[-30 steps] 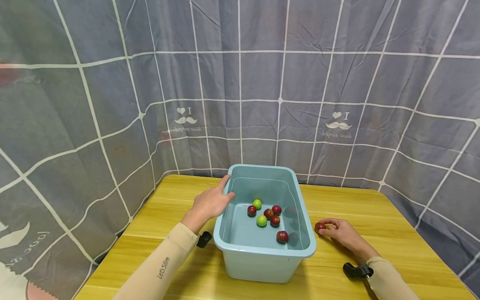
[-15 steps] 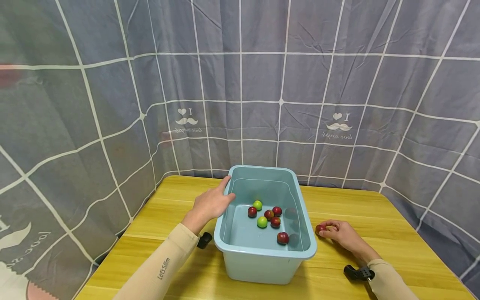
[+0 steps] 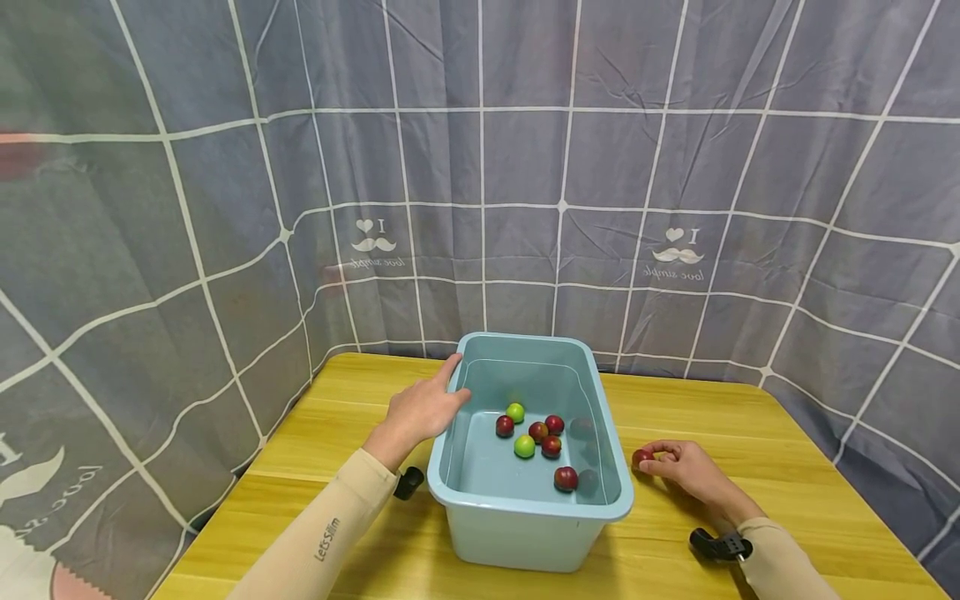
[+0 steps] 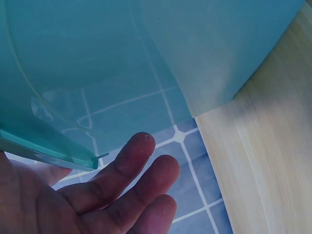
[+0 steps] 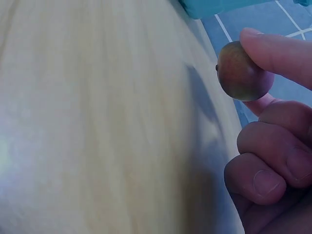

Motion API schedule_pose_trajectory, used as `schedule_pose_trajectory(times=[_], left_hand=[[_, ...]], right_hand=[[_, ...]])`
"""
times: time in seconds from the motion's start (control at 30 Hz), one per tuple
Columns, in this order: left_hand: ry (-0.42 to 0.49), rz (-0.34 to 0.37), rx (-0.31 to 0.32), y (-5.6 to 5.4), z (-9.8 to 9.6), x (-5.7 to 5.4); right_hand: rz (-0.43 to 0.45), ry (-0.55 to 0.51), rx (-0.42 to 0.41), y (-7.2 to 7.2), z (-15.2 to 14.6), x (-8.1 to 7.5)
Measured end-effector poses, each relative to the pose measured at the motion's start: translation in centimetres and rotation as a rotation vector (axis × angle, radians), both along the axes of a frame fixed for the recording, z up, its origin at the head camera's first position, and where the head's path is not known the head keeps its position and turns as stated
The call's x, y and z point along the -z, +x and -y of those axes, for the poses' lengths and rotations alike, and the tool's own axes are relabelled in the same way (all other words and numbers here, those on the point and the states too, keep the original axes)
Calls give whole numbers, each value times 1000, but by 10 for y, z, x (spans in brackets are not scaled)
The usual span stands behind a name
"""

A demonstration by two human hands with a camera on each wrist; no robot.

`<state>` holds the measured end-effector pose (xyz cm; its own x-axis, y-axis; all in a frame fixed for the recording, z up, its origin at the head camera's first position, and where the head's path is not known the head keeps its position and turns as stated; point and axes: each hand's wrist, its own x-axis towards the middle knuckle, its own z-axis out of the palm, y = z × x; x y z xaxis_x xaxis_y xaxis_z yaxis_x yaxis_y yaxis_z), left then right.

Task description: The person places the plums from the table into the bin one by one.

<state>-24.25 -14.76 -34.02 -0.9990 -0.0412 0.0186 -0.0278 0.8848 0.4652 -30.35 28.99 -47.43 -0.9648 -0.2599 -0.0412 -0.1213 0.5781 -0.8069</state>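
My left hand (image 3: 422,408) holds the left rim of a light blue plastic tub (image 3: 517,533), its thumb over the inner side. In the left wrist view, several loosely bent fingers (image 4: 163,168) stand outside the wall; the thumb is hidden. Right of the tub, my right hand (image 3: 693,473) pinches a dark red plum (image 3: 642,457) between thumb and a finger. Close up in the right wrist view, the plum (image 5: 241,75) is round with reddish-green skin, and the other fingers curl below it. Inside the tub lie several red plums (image 3: 566,477) and two bright green round fruits (image 3: 524,446).
The tub stands on a yellow wood-grain table (image 3: 337,467), between both arms. A grey curtain (image 3: 517,167) with white grid lines hangs behind the table and along its sides. Dark camera mounts (image 3: 720,546) are worn at the wrists.
Both hands, the tub and the fruit keep their places. The head view has shifted very slightly.
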Motion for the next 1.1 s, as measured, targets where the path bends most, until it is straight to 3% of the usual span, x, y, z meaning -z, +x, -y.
schedule_pose_trajectory(times=[0.27,1.1], left_hand=[[2,-10,2,0,0,0],[7,-12,1,0,0,0]], right_hand=[[-14,-27,-24,-1,-1,-9],[-46,-74,-69,-4,7,-61]])
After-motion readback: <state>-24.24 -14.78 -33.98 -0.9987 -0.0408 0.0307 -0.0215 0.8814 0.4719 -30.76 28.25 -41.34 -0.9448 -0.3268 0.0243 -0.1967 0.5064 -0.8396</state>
